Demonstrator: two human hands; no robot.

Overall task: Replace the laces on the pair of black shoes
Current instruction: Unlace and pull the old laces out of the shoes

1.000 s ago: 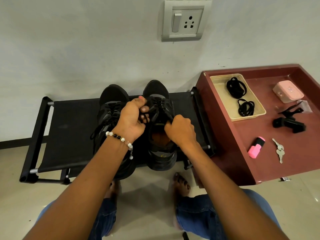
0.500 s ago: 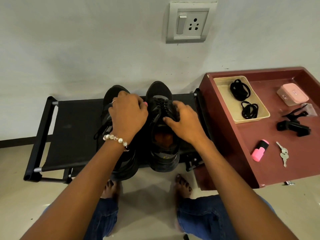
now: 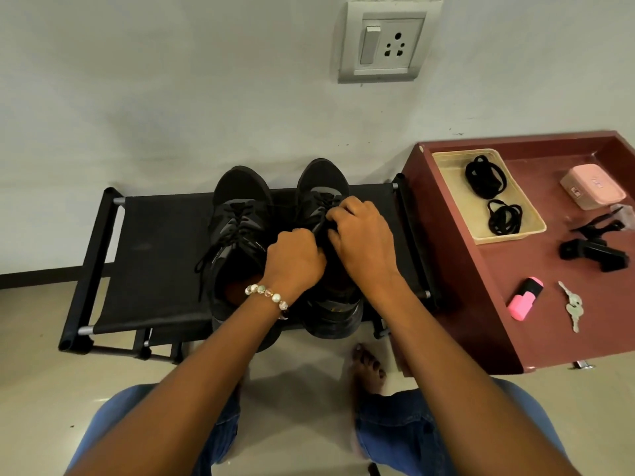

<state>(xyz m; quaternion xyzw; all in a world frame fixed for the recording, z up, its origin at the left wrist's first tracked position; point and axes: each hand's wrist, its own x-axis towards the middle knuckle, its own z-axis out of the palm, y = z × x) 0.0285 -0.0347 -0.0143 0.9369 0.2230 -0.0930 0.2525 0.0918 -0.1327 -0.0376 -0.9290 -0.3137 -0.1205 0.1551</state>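
While two black shoes sit side by side on the black bench [image 3: 154, 255] at mid-frame, both hands work the lacing of the right shoe [image 3: 321, 187].

Curled into a fist, the left hand [image 3: 295, 261] grips a black lace [image 3: 318, 227] of that shoe; the right hand [image 3: 360, 242] lies over the lacing with fingers bent onto it, though whether it pinches a lace cannot be told. Just left, the left shoe [image 3: 240, 214] is laced, its ends hanging loose. At right, a maroon table [image 3: 498, 269] carries one cream tray [image 3: 457, 187] holding two coiled black laces [image 3: 482, 175] [image 3: 504, 218], one pink box [image 3: 592, 187], one pink highlighter [image 3: 525, 297], a bunch of keys [image 3: 573, 305] and a black clamp [image 3: 594, 254]. One switch-and-socket plate [image 3: 386, 41] is on the wall above.
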